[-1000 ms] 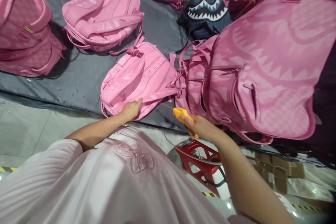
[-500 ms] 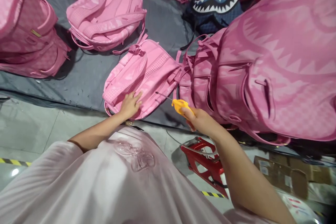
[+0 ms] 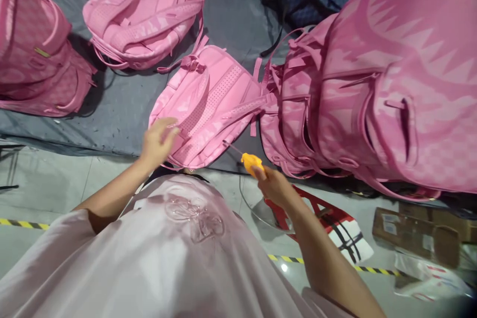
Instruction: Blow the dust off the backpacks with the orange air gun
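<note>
A pink backpack lies strap side up at the table's near edge, in front of me. Over its lower left part is my left hand, fingers apart and holding nothing; I cannot tell whether it touches the fabric. My right hand is wrapped round a yellow air blow gun. The gun's thin metal nozzle points up and left toward the backpack's lower right side, close to it. A thin hose hangs in a loop below the gun.
Pink backpacks stand in a row at the right, with another behind and one at the left. A dark blue backpack lies at the back. Below are a red stool, cardboard boxes and a plastic bag.
My left hand has lifted and moved left from the backpack's middle toward its edge. My right hand with the blow gun has shifted slightly down. The view has tilted a little downward.
</note>
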{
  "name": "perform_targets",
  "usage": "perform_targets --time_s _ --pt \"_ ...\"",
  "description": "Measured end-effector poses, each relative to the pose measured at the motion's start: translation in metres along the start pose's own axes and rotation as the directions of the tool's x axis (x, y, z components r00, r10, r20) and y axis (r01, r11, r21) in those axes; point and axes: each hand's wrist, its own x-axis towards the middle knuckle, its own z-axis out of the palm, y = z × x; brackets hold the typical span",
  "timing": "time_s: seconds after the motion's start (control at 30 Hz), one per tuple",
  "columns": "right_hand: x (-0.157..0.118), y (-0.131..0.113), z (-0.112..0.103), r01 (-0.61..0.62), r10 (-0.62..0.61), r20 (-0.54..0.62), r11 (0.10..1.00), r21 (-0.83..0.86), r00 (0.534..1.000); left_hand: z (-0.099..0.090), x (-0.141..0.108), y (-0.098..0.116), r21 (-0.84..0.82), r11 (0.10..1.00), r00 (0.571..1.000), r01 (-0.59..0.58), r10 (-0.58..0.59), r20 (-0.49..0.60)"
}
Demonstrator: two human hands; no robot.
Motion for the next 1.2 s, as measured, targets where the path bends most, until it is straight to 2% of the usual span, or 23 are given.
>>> perform_targets --time_s 0.03,0.07,0.1,0.13,0.17,0.2,0.23,0.3,0.4,0.5,0.57,0.7,0.87,0.93,1.07,1.13,1.2 --pt "-0.004 -0.002 0.010 -0.010 0.010 0.012 1.000 -0.016 1.000 -0.013 0.008 -0.005 -0.082 0.990 0.983 0.112 -0.122 -0.137" --pt "-0.008 -0.006 0.021 -0.018 0.019 0.037 0.999 -0.041 0.999 -0.023 0.019 -0.012 -0.184 0.947 0.933 0.263 -0.299 -0.203" --pt "-0.013 -0.010 0.032 -0.029 0.033 0.057 0.996 -0.081 0.998 -0.030 0.030 -0.020 -0.293 0.857 0.855 0.423 -0.485 -0.183" --pt "-0.017 -0.015 0.043 -0.041 0.049 0.060 0.990 -0.135 0.997 -0.033 0.041 -0.029 -0.382 0.728 0.761 0.569 -0.643 -0.091" --pt "-0.021 -0.020 0.055 -0.063 0.074 0.052 0.980 -0.190 0.996 -0.033 0.052 -0.037 -0.440 0.586 0.665 0.681 -0.746 0.036" --pt "-0.024 -0.024 0.066 -0.094 0.106 0.036 0.966 -0.240 0.994 -0.032 0.062 -0.044 -0.466 0.463 0.589 0.754 -0.791 0.166" --pt "-0.026 -0.028 0.078 -0.130 0.140 0.019 0.952 -0.279 0.990 -0.029 0.070 -0.049 -0.474 0.375 0.539 0.796 -0.796 0.275" --pt "-0.027 -0.034 0.101 -0.189 0.193 -0.018 0.930 -0.315 0.981 -0.024 0.081 -0.055 -0.473 0.270 0.486 0.839 -0.762 0.427" --pt "-0.020 -0.047 0.133 -0.234 0.223 -0.068 0.926 -0.298 0.972 -0.018 0.087 -0.058 -0.449 0.203 0.435 0.870 -0.745 0.506" --pt "-0.002 -0.069 0.156 -0.204 0.188 -0.089 0.947 -0.249 0.978 -0.019 0.087 -0.062 -0.413 0.152 0.374 0.898 -0.758 0.535" --pt "0.013 -0.087 0.166 -0.158 0.141 -0.092 0.964 -0.214 0.986 -0.019 0.085 -0.067 -0.422 0.133 0.374 0.897 -0.738 0.562" --pt "0.033 -0.119 0.179 -0.127 0.106 -0.126 0.977 -0.171 0.986 -0.013 0.083 -0.075 -0.454 0.124 0.425 0.882 -0.626 0.654" --pt "0.026 -0.129 0.195 -0.201 0.164 -0.187 0.960 -0.196 0.969 -0.004 0.086 -0.083 -0.404 0.136 0.415 0.905 -0.502 0.759" --pt "0.018 -0.122 0.203 -0.286 0.234 -0.248 0.937 -0.201 0.940 -0.007 0.089 -0.089 -0.379 0.159 0.408 0.912 -0.468 0.784" --pt "0.022 -0.103 0.215 -0.478 0.370 -0.427 0.860 -0.178 0.825 -0.012 0.096 -0.101 -0.339 0.216 0.400 0.916 -0.401 0.824" --pt "0.040 -0.098 0.214 -0.486 0.363 -0.488 0.861 -0.151 0.794 -0.011 0.100 -0.102 -0.341 0.234 0.409 0.910 -0.391 0.824" --pt "0.062 -0.098 0.209 -0.456 0.327 -0.529 0.880 -0.131 0.783 -0.010 0.105 -0.099 -0.341 0.235 0.411 0.910 -0.406 0.816"
